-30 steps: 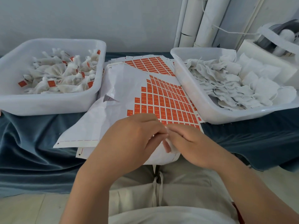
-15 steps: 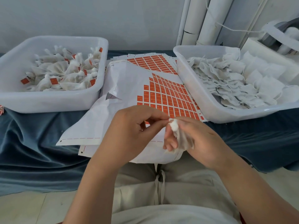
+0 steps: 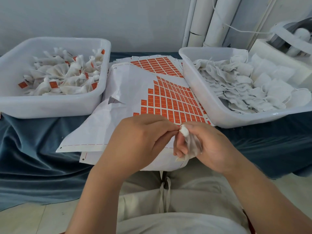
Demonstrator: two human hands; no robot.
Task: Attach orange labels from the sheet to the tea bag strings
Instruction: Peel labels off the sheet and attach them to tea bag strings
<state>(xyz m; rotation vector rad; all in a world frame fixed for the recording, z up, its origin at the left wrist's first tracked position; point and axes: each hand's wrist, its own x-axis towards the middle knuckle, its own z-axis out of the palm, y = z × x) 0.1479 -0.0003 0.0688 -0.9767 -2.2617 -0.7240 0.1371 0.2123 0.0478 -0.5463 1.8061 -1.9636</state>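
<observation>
tea bag (image 3: 191,146) now showing in right hand (image 3: 214,146), knotted top up

We've got the label sheet (image 3: 168,102) between two tubs. Tagged tea bags (image 3: 64,76) sit in the left tub (image 3: 50,107), seemingly untagged tea bags (image 3: 244,85) in the right tub (image 3: 200,88), pipes (image 3: 217,21) behind.

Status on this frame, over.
Right hand grips tea bag. Left hand pinches its top. No label seen in hand. Sheet lies beneath.
</observation>
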